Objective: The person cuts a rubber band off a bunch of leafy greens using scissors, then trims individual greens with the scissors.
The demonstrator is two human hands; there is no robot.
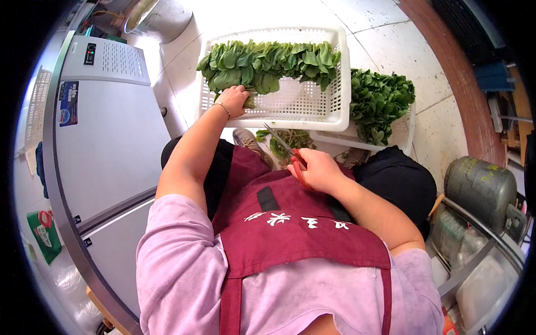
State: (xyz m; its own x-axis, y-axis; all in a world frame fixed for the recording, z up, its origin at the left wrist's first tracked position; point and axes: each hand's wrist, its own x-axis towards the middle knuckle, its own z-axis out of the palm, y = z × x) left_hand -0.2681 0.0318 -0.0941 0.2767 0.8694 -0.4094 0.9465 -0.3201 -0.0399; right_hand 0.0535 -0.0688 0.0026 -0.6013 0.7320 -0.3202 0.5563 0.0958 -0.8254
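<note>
Saw big light-grey panelled cabinet w/ blue label (106, 134) along L side, round silvery metal pot (162, 21) far L on floor, and rounded grey-green gas cylinder (479, 192) at R. Had wide white perforated plastic crate (304, 100) at far centre, w/ row of broad-leaved green veg (271, 62) mostly across its far half. Noted heaped dark-green leafy veg (382, 100) just R of it, in second white plastic crate (412, 120), partly hidden. Saw loose green leaf scraps (290, 146) on floor nr crate's near edge, taking up space betw. the feet, beside patterned brownish shoe (247, 138).

Kept left hand (233, 100) w/ fingers curled over pale-green stems (249, 101) at crate's near-left; couldn't tell how tightly. Held red-handled metal scissors (283, 144) in closed right hand (321, 172), blades pointing far-left, nr crate's near rim.
</note>
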